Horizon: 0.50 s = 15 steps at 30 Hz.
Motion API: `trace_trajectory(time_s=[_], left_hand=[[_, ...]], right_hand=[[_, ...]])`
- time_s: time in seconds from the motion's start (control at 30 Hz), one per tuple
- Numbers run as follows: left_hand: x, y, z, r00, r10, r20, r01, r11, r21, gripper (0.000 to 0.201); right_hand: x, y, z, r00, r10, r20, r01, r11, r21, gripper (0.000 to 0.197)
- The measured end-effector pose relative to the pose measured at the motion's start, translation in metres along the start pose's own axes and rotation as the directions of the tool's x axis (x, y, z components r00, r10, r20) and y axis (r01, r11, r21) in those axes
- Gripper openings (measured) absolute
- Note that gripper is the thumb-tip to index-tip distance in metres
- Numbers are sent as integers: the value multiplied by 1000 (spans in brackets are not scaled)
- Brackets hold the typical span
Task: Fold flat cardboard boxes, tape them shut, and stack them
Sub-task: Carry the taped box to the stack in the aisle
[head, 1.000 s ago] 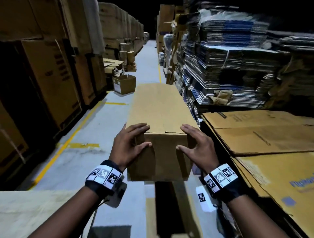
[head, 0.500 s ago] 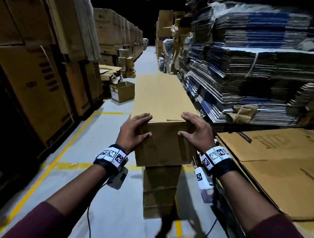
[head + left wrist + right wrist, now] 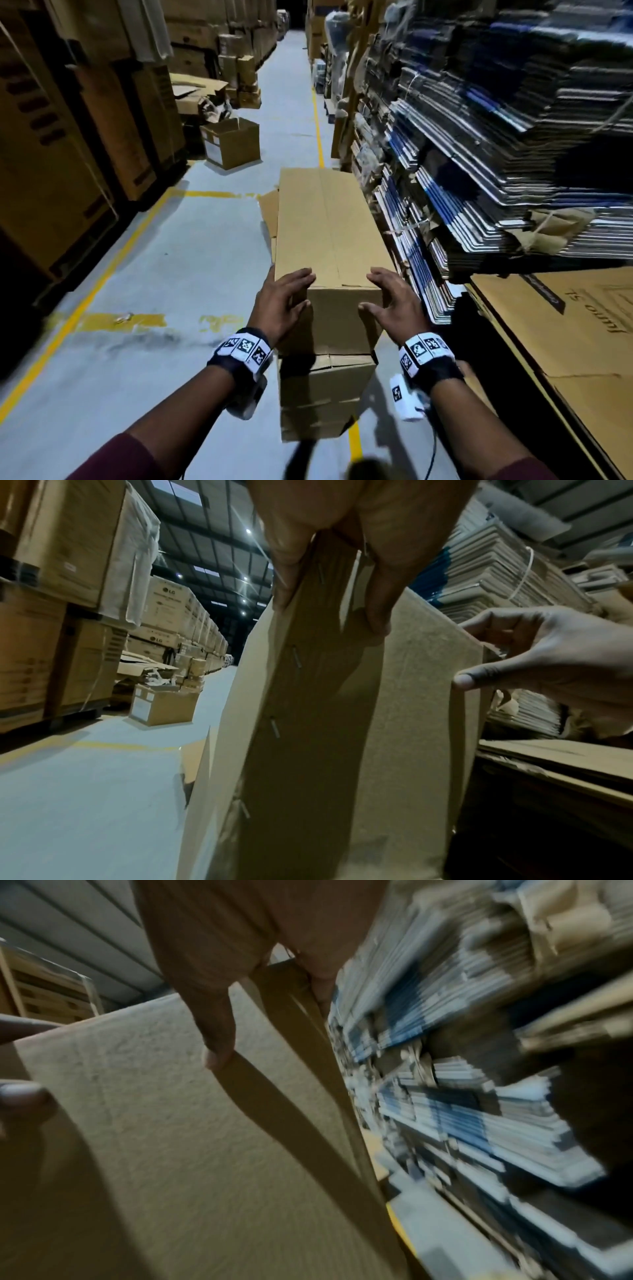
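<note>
- From the head view I see both hands on the near end of the top box [image 3: 329,240], which lies lengthwise on the stack [image 3: 325,390] in the aisle.
- My left hand [image 3: 282,305] holds the near left corner, fingers over the top edge, thumb on the end face.
- My right hand [image 3: 394,305] holds the near right corner the same way, fingers spread.
- The left wrist view shows what the head view does not: a row of staples [image 3: 296,657] down the box's left side, and a loose flap [image 3: 200,761] sticking out low on that side.
- The right wrist view is blurred; I only make out my thumb on the end face and fingers round the right edge.
- Bundled flat cartons [image 3: 479,154] are close along the box's right side.
- Flat sheets [image 3: 565,342] lie beside my right arm.
- A small open carton [image 3: 233,144] stands on the floor [image 3: 154,274], well ahead to the left, near tall cartons [image 3: 51,154].
</note>
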<state>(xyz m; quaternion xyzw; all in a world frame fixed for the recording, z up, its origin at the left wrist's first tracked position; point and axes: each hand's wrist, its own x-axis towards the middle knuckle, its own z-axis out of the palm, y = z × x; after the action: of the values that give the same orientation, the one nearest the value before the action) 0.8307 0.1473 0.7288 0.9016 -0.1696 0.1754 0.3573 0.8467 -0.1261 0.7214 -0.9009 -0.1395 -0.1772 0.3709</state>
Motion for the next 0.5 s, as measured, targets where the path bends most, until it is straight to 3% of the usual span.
trace_trajectory(time_s=[0.23,0.5], left_hand=[[-50,1,19,999,-27,-47,29,999,40,54],[-64,6,31,995,-77,-55,79,996,32,50]], right_hand=[[-23,-7,-1,999,-15,34,14,1000,24,57],[-43,-5,-9,998,4,56,-4,1000,7,58]])
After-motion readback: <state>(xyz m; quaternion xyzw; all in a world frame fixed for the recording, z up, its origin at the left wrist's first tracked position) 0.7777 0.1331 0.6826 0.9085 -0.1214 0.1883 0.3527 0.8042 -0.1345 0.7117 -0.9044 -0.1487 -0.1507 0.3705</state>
